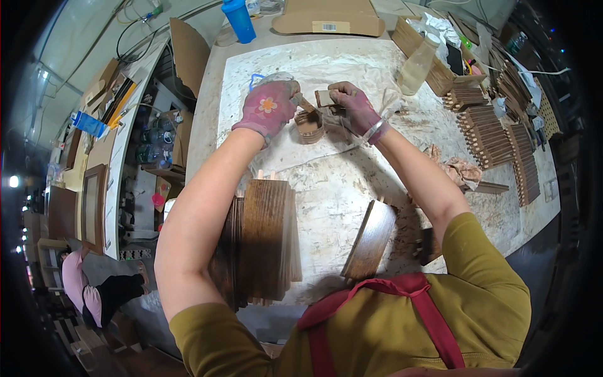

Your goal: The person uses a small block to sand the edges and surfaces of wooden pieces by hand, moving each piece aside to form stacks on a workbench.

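Note:
My left hand (pixel 267 108), in a pink glove with a flower on it, is closed on a small brown strip (pixel 307 106), its end over a small round cup (pixel 309 133) stained brown. To the right of the cup, my right hand (pixel 357 108), gloved in pink too, grips a small flat piece (pixel 325 98) with a pale face and brown edges. Its exact kind is too small to tell. Closer to me stands a thick stack of dark brown wooden boards (pixel 267 232) with pale dowels at the far end. One glossy brown board (pixel 372 242) lies to its right.
Rows of brown wooden pieces (pixel 483 135) lie at the right, near a crumpled rag (pixel 461 171). A cloudy plastic bottle (pixel 419 65) stands by a cluttered wooden box (pixel 440 75). A blue cup (pixel 239 22) is far left. Another person (pixel 94 292) bends at the lower left.

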A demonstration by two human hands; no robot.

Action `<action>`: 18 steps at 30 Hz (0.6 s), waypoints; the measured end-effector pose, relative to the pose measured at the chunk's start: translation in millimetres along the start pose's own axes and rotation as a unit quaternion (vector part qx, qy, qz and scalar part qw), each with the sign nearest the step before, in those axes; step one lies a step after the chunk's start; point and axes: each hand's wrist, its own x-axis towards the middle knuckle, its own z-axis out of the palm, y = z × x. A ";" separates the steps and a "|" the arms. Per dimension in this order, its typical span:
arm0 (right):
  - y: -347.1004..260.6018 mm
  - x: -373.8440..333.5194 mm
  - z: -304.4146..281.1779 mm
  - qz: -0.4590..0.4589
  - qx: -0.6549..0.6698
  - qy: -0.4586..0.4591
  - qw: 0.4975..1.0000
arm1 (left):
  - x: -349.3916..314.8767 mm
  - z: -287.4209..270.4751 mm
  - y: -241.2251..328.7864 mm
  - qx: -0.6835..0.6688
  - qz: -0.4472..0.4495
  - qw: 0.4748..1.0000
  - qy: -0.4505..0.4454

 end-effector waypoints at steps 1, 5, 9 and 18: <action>0.0 -1.3 -0.6 -0.015 -0.024 -0.001 1.000 | 0.7 0.2 -1.1 -0.010 0.000 1.000 0.006; -5.3 -10.0 21.6 -0.044 -0.091 0.007 0.995 | -1.2 -0.2 -4.0 -0.049 -0.013 0.999 -0.012; 7.5 3.0 29.0 -0.108 -0.142 0.067 0.982 | -3.8 0.4 -2.7 0.007 -0.004 1.000 -0.030; -36.7 -63.9 5.5 -0.038 0.001 0.094 0.995 | -12.3 -10.4 11.4 -0.006 -0.056 0.992 -0.113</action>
